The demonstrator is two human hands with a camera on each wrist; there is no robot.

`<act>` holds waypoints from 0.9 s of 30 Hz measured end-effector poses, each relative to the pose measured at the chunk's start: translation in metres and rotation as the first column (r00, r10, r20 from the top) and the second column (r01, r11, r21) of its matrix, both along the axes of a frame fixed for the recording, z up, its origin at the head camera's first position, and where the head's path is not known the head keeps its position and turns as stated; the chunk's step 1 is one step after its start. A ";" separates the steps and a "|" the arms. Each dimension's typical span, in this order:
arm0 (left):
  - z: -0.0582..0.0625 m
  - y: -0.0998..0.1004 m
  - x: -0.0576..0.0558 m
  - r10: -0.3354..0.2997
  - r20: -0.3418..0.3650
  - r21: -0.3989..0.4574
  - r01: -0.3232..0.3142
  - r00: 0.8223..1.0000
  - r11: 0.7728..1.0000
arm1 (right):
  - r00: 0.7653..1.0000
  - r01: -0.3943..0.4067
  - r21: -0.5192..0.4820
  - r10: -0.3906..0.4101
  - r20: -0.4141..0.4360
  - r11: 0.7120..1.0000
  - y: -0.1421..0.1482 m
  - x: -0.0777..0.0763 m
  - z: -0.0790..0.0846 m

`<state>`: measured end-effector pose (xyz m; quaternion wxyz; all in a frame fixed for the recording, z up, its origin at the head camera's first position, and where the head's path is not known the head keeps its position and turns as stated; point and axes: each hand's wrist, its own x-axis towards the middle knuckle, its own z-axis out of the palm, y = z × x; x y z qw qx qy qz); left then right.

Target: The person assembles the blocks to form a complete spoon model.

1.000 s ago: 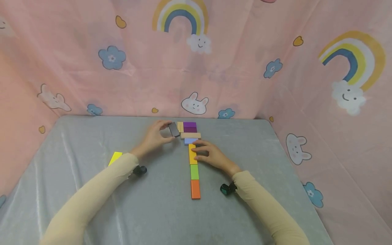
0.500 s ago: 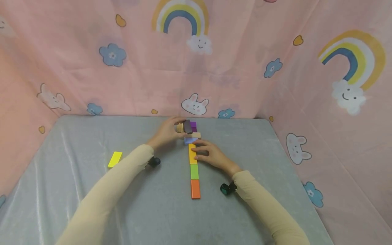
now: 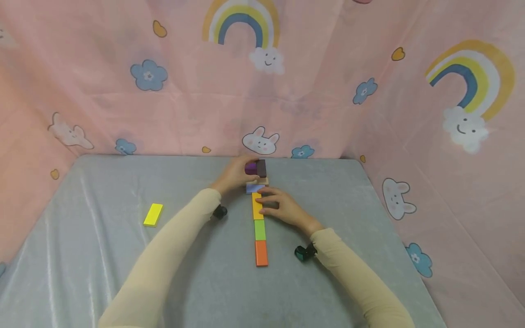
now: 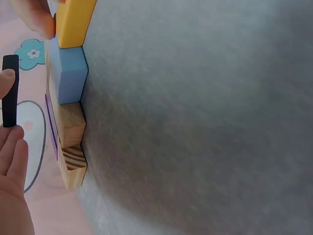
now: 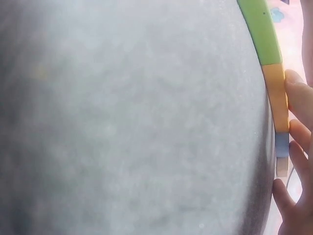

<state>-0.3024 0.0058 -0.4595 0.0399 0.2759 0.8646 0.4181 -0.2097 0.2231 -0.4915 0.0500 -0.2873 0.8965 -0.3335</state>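
Observation:
My left hand (image 3: 237, 174) pinches a dark block (image 3: 261, 168) between thumb and fingers at the far end of a block row. In the left wrist view the dark block (image 4: 10, 93) is held up, apart from the row. A purple block (image 3: 251, 168) shows beside it, partly covered by the hand. Nearer lie a plain wooden block (image 3: 262, 181) and a blue block (image 3: 253, 188). My right hand (image 3: 287, 210) rests its fingertips on the yellow-orange block (image 3: 256, 212). A striped wooden block (image 4: 74, 159) ends the row in the left wrist view.
A green block (image 3: 260, 230) and an orange block (image 3: 261, 253) continue the row toward me. One bright yellow block (image 3: 153, 215) lies alone on the left of the grey cloth-covered table (image 3: 205, 291). A pink patterned curtain (image 3: 184, 114) borders the table's back and sides.
My left hand has carried the dark block rightward, from left of the striped block to over the purple block's right part. The right hand has stayed on the yellow-orange block.

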 end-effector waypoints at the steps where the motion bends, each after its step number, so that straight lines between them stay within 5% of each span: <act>1: 0.000 0.002 -0.001 0.002 0.003 -0.008 -0.002 1.000 1.000 | 1.000 0.000 0.002 0.000 -0.001 1.000 0.000 0.000 0.000; 27: -0.016 0.027 -0.015 0.021 0.020 -0.078 -0.019 1.000 0.997 | 0.999 0.026 0.013 -0.027 0.022 1.000 0.000 0.000 -0.002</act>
